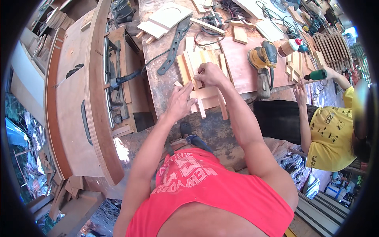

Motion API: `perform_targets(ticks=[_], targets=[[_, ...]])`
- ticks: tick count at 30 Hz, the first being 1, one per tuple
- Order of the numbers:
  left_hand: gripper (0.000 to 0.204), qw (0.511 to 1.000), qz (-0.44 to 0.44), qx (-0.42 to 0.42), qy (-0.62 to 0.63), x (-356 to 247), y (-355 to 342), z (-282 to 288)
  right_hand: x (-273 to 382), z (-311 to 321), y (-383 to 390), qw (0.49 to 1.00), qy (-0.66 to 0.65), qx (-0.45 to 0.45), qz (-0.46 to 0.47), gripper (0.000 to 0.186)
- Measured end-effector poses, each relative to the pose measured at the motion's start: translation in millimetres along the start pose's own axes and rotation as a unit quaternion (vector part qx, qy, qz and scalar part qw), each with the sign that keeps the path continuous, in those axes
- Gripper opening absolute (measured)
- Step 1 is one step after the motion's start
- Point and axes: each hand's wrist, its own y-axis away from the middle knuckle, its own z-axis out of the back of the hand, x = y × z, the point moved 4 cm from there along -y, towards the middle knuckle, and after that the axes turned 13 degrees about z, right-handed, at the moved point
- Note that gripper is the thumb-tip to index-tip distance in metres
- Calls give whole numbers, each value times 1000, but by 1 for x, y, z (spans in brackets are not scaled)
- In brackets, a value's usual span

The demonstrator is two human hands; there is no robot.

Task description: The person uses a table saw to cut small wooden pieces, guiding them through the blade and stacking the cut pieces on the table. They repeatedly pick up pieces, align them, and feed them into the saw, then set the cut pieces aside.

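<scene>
A small assembly of pale wooden slats (183,68) lies at the front of the workbench (162,47), with short crosspieces (207,100) toward me. My left hand (181,100) rests on its lower left part, fingers stretched along the wood and thumb apart. My right hand (211,75) is closed on a narrow upright slat in the middle of the assembly, fingertips curled down onto it.
An orange-black sander (262,57), glue bottle (288,47), black strap bar (173,47), cords and offcuts lie on the bench. A saw table (71,102) stands at left. At right, a co-worker in yellow (329,134) holds a green tool (318,75).
</scene>
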Motion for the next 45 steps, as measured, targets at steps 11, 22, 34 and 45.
perform_targets(ticks=[11,22,34,45], targets=[[70,1000,14,7,6,-2,0,3,8,-1,6,998,-33,3,-48,42],[73,996,63,25,59,7,-1,0,-11,-7,1,985,-137,7,-105,34],[52,952,-31,-117,283,3,259,193,202,21,70,980,-4,-193,48,43],[53,782,136,-314,521,239,544,406,617,-313,172,929,-239,134,248,23]])
